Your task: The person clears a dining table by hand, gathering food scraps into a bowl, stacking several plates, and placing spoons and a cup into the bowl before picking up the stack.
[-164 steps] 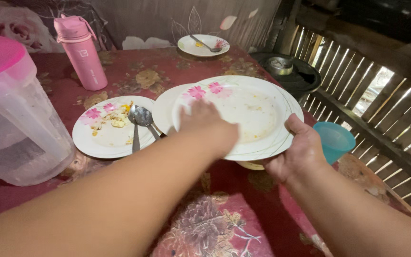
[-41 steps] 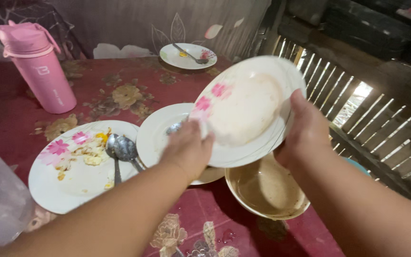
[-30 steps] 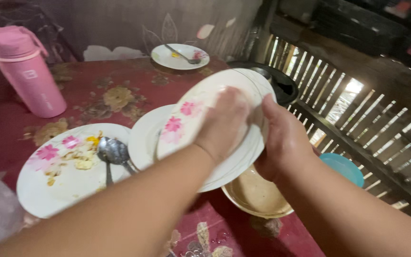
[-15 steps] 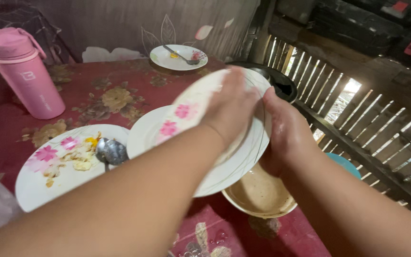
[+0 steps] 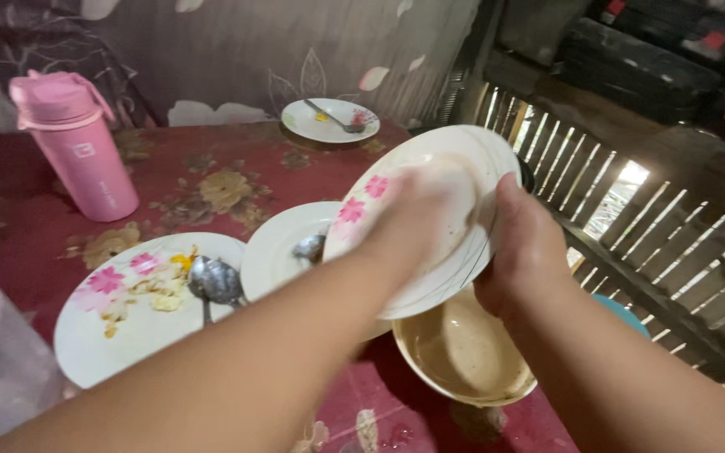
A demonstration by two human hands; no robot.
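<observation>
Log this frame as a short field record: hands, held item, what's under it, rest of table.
right hand: grips the right rim of the tilted plate
left hand: pressed flat on the plate's face, blurred
tilted plate: white, pink flowers, held above the table
below plate: bowl with brownish residue
left of bowl: empty white plate with a spoon on it
near left: flowered plate with food scraps and two spoons
far edge: small plate with a utensil
far left: pink bottle
surface: red floral tablecloth
</observation>
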